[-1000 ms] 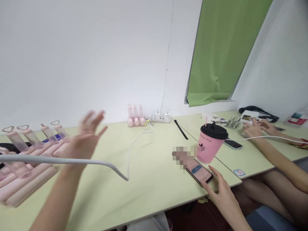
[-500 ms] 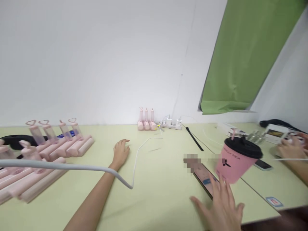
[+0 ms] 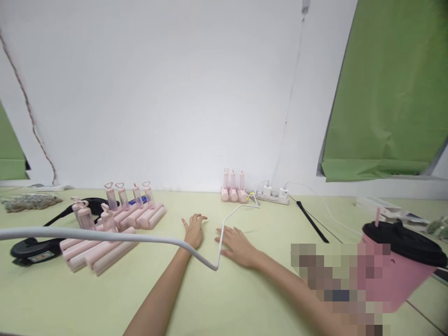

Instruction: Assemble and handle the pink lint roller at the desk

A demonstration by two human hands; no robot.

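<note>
Head view only. No readable writing: cup (image 3: 392,275) print pixelated over, label on black device (image 3: 35,247) too small to read.

Left hand (image 3: 193,230) flat on worktop (image 3: 245,298), palm down, fingers spread loosely, gripping nothing. Right hand (image 3: 237,245) flat too, palm down, fingers splayed, gripping nothing. Both side by side near worktop middle, apart by a narrow gap.

White cable (image 3: 140,238) running in from left edge, crossing over left wrist, bending sharply just before right hand, then rising between the two hands toward power strip (image 3: 273,197) at the wall. Contact between cable and either hand: cannot tell.

Pink rollers (image 3: 105,238) in rows left of left hand, near but not touching; clear heart-topped pieces (image 3: 121,196) standing upright on them. Black device further left, lying beside the rollers. Three pink upright items (image 3: 233,186) at the wall, well behind the hands, just left of power strip. Black strap (image 3: 311,221) lying right of power strip.

Pink cup with black lid and pink straw at right edge, tilted in frame, right of right forearm. Green blinds (image 3: 392,93) upper right. Pale pile (image 3: 28,201) far left on worktop, blurred.
</note>
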